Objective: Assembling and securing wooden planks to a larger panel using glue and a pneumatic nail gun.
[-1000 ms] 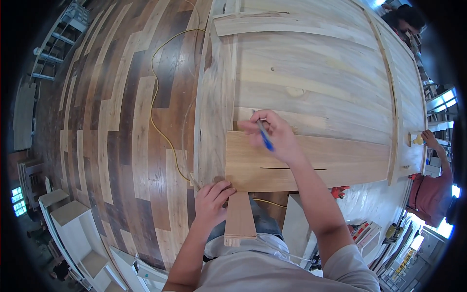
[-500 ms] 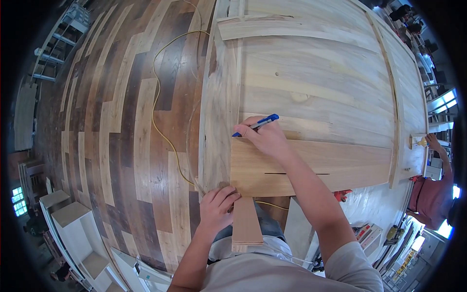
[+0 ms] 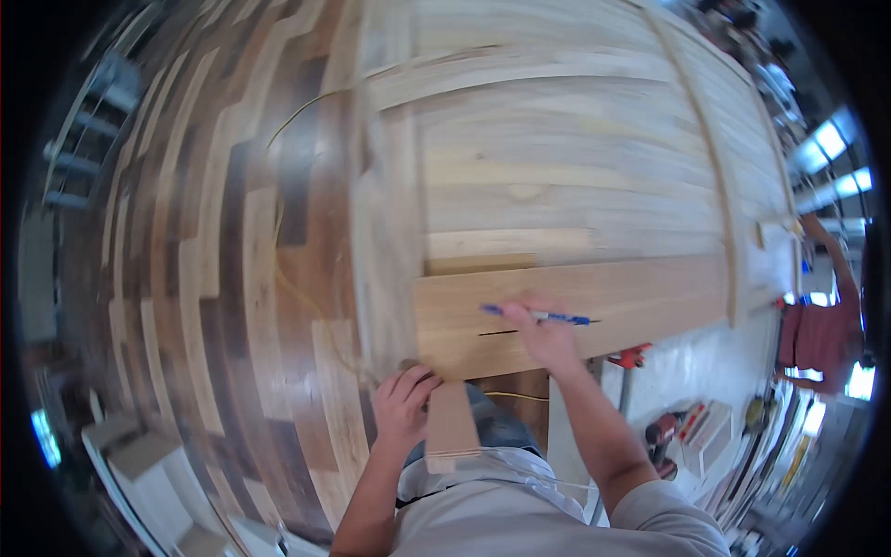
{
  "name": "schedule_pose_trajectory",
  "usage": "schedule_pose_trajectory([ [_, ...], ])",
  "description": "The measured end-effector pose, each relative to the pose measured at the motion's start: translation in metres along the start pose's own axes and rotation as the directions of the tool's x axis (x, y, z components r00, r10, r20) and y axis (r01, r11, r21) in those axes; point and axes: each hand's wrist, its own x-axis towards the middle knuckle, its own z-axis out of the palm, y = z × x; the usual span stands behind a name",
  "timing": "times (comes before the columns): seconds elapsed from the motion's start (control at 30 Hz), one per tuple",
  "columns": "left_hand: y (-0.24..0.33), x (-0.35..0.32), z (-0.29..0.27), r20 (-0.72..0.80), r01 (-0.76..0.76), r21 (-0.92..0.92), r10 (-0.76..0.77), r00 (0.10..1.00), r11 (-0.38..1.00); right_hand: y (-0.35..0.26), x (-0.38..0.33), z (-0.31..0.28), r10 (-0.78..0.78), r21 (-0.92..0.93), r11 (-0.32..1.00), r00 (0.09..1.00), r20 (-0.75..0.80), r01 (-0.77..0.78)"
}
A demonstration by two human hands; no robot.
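Observation:
Held in my right hand [image 3: 548, 342] is a blue pen [image 3: 568, 318], lying over the smooth wooden board [image 3: 650, 302]. The board lies crosswise at the near edge of a large pale wood panel [image 3: 566, 209] and has a dark slit in its face. My left hand [image 3: 402, 401] has its fingers curled over the board's near left corner, beside a narrow wooden plank [image 3: 452, 418] that sticks out toward my body. Motion blurs the right hand; the left thumb is hidden.
Raised wooden strips [image 3: 520, 79] cross the panel. A yellow cord [image 3: 283, 209] runs over the plank floor to the left. At the far right another person [image 3: 817, 339] reaches to the panel's edge. A red clamp [image 3: 631, 356] and a drill [image 3: 664, 427] are at the right.
My right hand with the pen has moved from the board's far left corner toward its middle and nearer me. The left hand stays at the near corner. The whole view has shifted slightly.

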Motion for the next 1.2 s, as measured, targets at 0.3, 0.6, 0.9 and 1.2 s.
schedule_pose_trajectory([
  [0.3, -0.018, -0.017, 0.007, 0.054, -0.145, -0.012, 0.145, 0.988, 0.989, -0.018, -0.134, -0.044, 0.144, 0.193, 0.978, 0.923, -0.357, -0.078],
  [0.6, 0.031, 0.002, -0.024, 0.297, -0.401, -0.345, 0.504, 0.811, 0.849, -0.062, -0.193, 0.006, 0.064, 0.458, 0.886, 0.997, 0.048, -0.078],
  [0.9, 0.162, 0.079, 0.009, 0.578, -0.338, -0.489, 0.589, 0.565, 0.804, -0.036, -0.236, -0.055, 0.353, 0.444, 0.892, 0.742, -0.570, -0.083],
  [1.2, 0.164, 0.192, 0.138, 0.466, -0.417, 0.356, 0.228, 0.855, 0.836, 0.184, -0.249, -0.243, 0.743, 0.657, 0.631, 0.079, -0.665, -0.413],
])
